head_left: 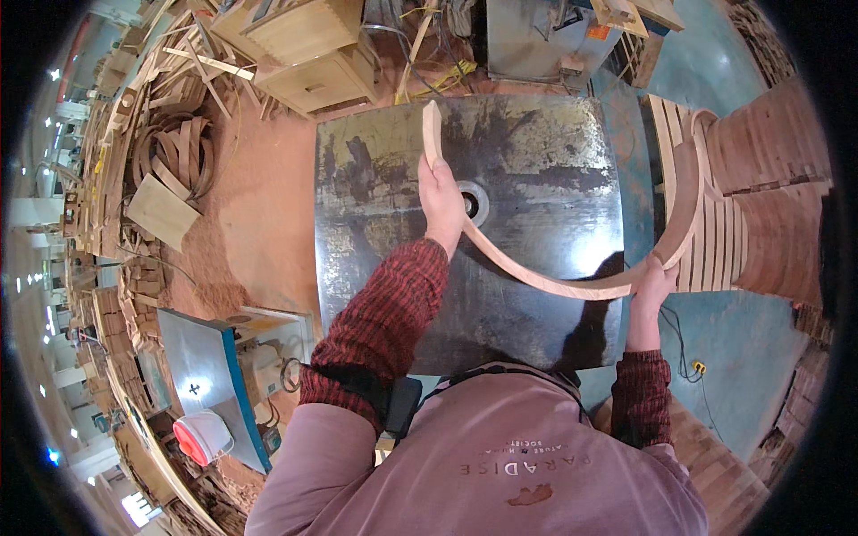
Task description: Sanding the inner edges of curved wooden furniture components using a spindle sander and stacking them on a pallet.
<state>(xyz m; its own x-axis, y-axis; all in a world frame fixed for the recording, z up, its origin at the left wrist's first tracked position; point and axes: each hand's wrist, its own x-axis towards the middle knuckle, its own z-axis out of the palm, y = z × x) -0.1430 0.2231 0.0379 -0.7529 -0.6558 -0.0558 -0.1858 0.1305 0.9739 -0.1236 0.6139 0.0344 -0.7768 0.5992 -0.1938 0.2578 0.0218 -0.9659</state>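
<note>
A pale curved wooden strip (536, 275) arcs over the dark metal machine table (536, 330), in front of my body. My left hand (440, 198) is wrapped round it near its far left end, just left of the round spindle opening (479, 204). At the table's right edge, my right hand (654, 281) grips the strip. A broader curved wooden band (684, 201) rises beyond my right hand, by the slatted stack; I cannot tell whether it is part of the same strip. My fingers partly hide the wood at both grips.
Stacked curved wooden pieces (773, 143) and a slatted wooden stack (719, 246) stand at the right. Wooden cabinets (313, 54) are at the far side. Curved offcuts (183, 152) lie on the left. A white bucket (204, 438) sits on another metal table (192, 353) at the near left.
</note>
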